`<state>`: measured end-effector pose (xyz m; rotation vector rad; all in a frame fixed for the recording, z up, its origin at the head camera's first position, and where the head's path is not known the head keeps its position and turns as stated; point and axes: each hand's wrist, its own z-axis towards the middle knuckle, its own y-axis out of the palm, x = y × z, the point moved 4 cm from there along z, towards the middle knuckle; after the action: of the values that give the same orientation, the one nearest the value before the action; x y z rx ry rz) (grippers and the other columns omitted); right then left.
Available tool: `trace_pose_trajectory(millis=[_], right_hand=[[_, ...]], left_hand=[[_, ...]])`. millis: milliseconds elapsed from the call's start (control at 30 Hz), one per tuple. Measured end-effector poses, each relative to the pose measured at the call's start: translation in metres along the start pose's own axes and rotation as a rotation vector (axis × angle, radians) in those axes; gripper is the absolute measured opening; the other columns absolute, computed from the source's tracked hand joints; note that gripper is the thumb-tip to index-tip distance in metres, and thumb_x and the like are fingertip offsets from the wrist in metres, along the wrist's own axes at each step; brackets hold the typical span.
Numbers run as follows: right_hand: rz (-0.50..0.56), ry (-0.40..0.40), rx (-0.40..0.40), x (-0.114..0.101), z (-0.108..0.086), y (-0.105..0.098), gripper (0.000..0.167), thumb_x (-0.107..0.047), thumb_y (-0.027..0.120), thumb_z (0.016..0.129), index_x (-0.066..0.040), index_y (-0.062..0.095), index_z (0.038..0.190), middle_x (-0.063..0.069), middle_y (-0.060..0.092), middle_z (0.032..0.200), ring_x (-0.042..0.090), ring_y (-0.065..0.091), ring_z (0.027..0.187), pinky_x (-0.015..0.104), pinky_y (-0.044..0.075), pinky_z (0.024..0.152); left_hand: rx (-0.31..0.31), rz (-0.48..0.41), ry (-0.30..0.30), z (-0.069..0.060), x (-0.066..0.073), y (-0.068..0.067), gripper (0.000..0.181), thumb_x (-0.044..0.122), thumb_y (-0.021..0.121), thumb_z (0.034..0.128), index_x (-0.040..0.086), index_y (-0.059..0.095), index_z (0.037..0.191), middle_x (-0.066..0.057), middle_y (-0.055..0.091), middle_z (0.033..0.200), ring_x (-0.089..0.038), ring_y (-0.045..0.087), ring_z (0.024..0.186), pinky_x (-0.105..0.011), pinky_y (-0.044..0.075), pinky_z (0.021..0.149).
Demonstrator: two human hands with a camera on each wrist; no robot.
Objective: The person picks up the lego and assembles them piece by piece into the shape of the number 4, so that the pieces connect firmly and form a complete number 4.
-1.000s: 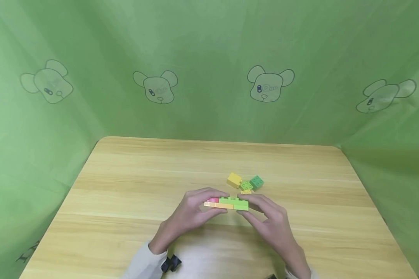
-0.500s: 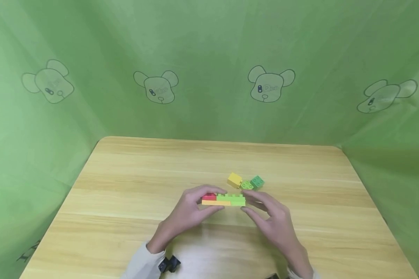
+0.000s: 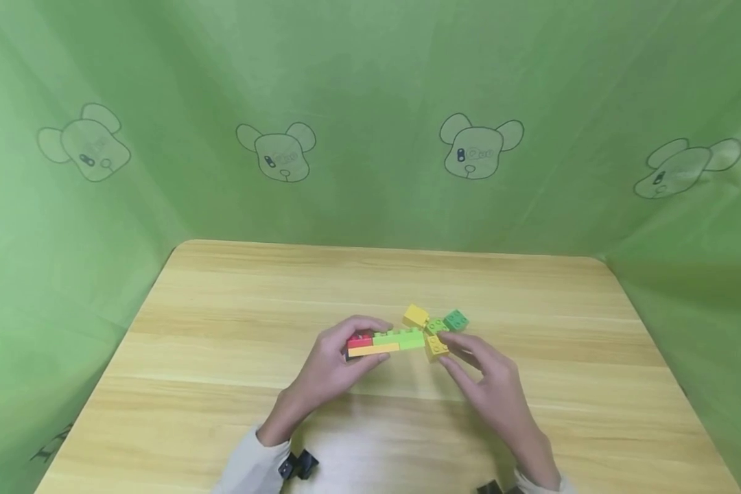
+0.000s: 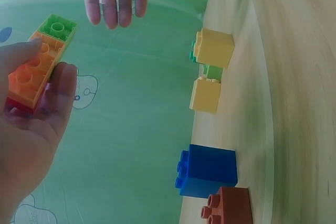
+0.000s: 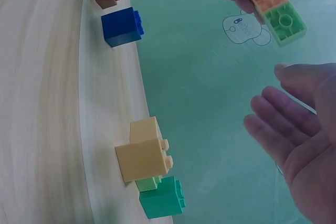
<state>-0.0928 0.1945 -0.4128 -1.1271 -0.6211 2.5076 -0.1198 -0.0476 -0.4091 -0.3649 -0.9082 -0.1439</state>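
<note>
Joined toy building bricks [image 3: 385, 343] form a bar in red, orange and lime green. My left hand [image 3: 339, 353] grips its red and orange end between thumb and fingers, above the table, and the green end points right. In the left wrist view the orange underside of the bar [image 4: 32, 72] shows hollow tubes. My right hand [image 3: 494, 377] is just right of the bar, apart from it. Seen in the right wrist view, the right hand [image 5: 299, 129] has its fingers extended and holds nothing. In the head view a yellow brick [image 3: 435, 348] appears between its fingertips but stands on the table.
Beyond the hands stand another yellow brick [image 3: 416, 316], a lime green brick [image 3: 436, 325] and a dark green brick [image 3: 455, 320], close together. A blue brick [image 4: 210, 171] and a reddish-brown brick [image 4: 234, 206] stand on the wooden table [image 3: 253, 288]. Green cloth [image 3: 370, 68] surrounds the back.
My left hand has carried the bar leftward and slightly away from me. The right hand's fingers have come off the green end, and the near yellow brick shows more fully.
</note>
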Motion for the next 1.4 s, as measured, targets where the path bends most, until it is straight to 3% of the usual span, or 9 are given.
trace_pose_trajectory(millis=[133,333,533,633,767,867,1000,1200,1400], right_hand=[[-0.025,0.021,-0.008,0.004,0.000,0.001,0.047,0.018,0.079,0.077,0.006,0.068,0.121,0.019,0.072,0.119,0.016,0.068,0.115,0.027,0.057,0.092],[-0.090,0.047,-0.002,0.011,0.000,0.004,0.047,0.016,0.081,0.077,0.005,0.068,0.121,0.016,0.072,0.119,0.033,0.071,0.108,0.032,0.058,0.089],[-0.137,0.154,-0.057,0.022,-0.002,0.008,0.046,0.009,0.082,0.081,0.004,0.066,0.124,0.019,0.070,0.123,0.037,0.070,0.110,0.040,0.059,0.090],[-0.158,0.215,-0.109,0.027,-0.003,0.011,0.046,0.006,0.082,0.083,0.005,0.065,0.126,0.022,0.069,0.124,0.039,0.069,0.110,0.045,0.059,0.090],[-0.181,0.260,-0.156,0.031,-0.004,0.015,0.046,0.005,0.081,0.084,0.006,0.064,0.127,0.025,0.067,0.124,0.041,0.068,0.109,0.048,0.059,0.090],[-0.209,0.311,-0.180,0.036,-0.006,0.017,0.048,0.003,0.081,0.085,0.006,0.063,0.130,0.026,0.065,0.128,0.042,0.067,0.112,0.053,0.057,0.096],[-0.231,0.384,-0.226,0.046,-0.009,0.022,0.053,0.001,0.080,0.086,0.005,0.060,0.136,0.028,0.060,0.135,0.045,0.060,0.121,0.061,0.049,0.105],[-0.244,0.391,-0.254,0.054,-0.012,0.026,0.055,-0.001,0.080,0.087,0.005,0.058,0.137,0.028,0.058,0.138,0.046,0.057,0.127,0.063,0.045,0.107],[-0.253,0.417,-0.250,0.059,-0.014,0.026,0.053,-0.004,0.079,0.089,0.004,0.060,0.138,0.026,0.060,0.134,0.041,0.061,0.118,0.059,0.053,0.100]], left_hand=[[0.005,0.003,-0.025,-0.001,-0.001,-0.002,0.042,-0.009,0.080,0.0847,0.002,0.064,0.122,-0.014,0.071,0.122,-0.017,0.068,0.092,-0.030,0.063,0.074],[0.014,0.018,-0.061,-0.002,-0.001,-0.005,0.037,-0.003,0.078,0.0888,0.003,0.062,0.121,-0.013,0.071,0.124,-0.018,0.067,0.092,-0.028,0.061,0.073],[0.026,0.013,-0.076,-0.002,-0.002,-0.007,0.037,-0.005,0.078,0.0880,0.003,0.062,0.121,-0.012,0.071,0.118,-0.018,0.067,0.092,-0.028,0.061,0.073],[0.030,0.047,-0.075,-0.002,-0.002,-0.009,0.042,-0.004,0.078,0.0884,0.004,0.063,0.127,-0.011,0.070,0.117,-0.016,0.066,0.089,-0.027,0.060,0.070],[0.020,0.073,-0.045,-0.001,-0.001,-0.008,0.041,-0.004,0.079,0.0871,0.004,0.069,0.126,-0.009,0.069,0.123,-0.019,0.068,0.102,-0.030,0.062,0.081],[0.011,0.068,-0.018,-0.001,-0.002,-0.007,0.038,-0.006,0.080,0.0854,0.005,0.071,0.121,-0.009,0.069,0.123,-0.023,0.067,0.111,-0.032,0.061,0.088],[0.015,0.069,-0.016,-0.001,-0.002,-0.007,0.040,-0.005,0.081,0.0840,0.006,0.070,0.121,-0.009,0.070,0.124,-0.022,0.067,0.109,-0.030,0.061,0.085],[0.016,0.029,-0.051,-0.002,-0.004,-0.008,0.041,-0.003,0.083,0.0841,0.005,0.068,0.121,-0.009,0.069,0.125,-0.021,0.068,0.105,-0.031,0.062,0.083],[0.015,0.033,-0.069,-0.002,-0.005,-0.009,0.039,-0.001,0.082,0.0858,0.005,0.067,0.121,-0.008,0.071,0.121,-0.018,0.068,0.096,-0.031,0.062,0.078]])
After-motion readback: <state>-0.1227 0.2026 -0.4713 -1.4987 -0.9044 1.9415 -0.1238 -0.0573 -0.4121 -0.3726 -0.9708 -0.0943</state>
